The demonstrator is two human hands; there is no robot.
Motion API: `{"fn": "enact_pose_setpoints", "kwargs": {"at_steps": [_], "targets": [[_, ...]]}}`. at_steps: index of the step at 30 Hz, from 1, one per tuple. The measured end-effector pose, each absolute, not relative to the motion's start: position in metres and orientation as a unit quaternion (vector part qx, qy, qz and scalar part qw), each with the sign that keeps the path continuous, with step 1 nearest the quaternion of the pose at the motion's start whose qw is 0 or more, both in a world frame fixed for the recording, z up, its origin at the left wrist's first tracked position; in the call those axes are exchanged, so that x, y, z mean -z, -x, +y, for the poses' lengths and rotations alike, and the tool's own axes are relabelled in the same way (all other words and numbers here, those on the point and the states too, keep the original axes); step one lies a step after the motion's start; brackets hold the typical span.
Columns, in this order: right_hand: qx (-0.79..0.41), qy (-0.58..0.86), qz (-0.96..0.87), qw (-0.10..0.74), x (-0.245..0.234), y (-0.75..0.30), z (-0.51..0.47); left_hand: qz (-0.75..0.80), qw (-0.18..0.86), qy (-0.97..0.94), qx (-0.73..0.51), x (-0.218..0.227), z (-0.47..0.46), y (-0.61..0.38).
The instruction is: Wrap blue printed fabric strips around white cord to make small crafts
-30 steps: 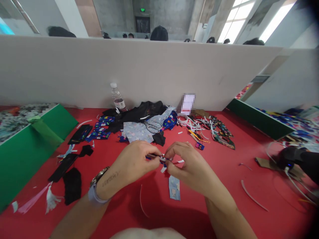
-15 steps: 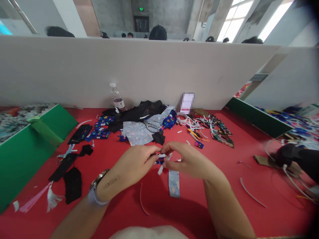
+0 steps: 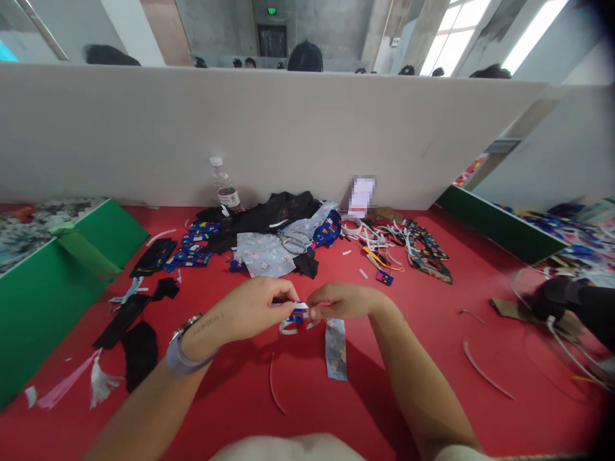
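Observation:
My left hand [image 3: 252,308] and my right hand [image 3: 343,300] meet over the red table [image 3: 423,358], fingertips pinched together. Between them they grip a small blue patterned fabric piece [image 3: 298,315] with a white strip curling beneath it. A watch sits on my left wrist. Just below my right hand a light blue printed fabric strip [image 3: 336,349] lies flat on the table.
A fabric heap with scissors [image 3: 292,243] lies beyond my hands, with a water bottle [image 3: 223,186] and a tape roll [image 3: 352,226] near the white partition. Black scraps [image 3: 139,346] lie left, green dividers [image 3: 57,282] flank both sides, and another person's dark-sleeved arm [image 3: 571,304] works at right.
Both hands have dropped lower and drawn the small piece tighter between the fingertips; the white strip now curls below it. The right hand has flattened and turned.

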State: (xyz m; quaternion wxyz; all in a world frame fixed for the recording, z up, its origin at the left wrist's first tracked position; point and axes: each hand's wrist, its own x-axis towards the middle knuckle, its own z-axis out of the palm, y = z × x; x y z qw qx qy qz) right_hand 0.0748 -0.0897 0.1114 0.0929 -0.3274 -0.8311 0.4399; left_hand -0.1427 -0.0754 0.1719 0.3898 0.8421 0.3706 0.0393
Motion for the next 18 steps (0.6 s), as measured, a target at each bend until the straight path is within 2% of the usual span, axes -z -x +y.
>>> {"fn": "enact_pose_setpoints", "kwargs": {"at_steps": [6, 11, 14, 18], "targets": [[-0.439, 0.371, -0.808, 0.129, -0.118, -0.078, -0.092, 0.393, 0.338, -0.853, -0.06, -0.165, -0.075, 0.146], [-0.385, 0.492, -0.758, 0.187, -0.133, -0.084, -0.099, 0.41, 0.384, -0.826, -0.047, -0.163, -0.077, 0.149], [-0.361, 0.492, -0.763, 0.216, -0.141, -0.084, -0.107, 0.411, 0.39, -0.823, -0.041, -0.16, -0.077, 0.15], [-0.317, 0.486, -0.78, 0.235, -0.148, -0.079, -0.117, 0.386, 0.347, -0.852, -0.064, -0.159, -0.079, 0.151]]}}
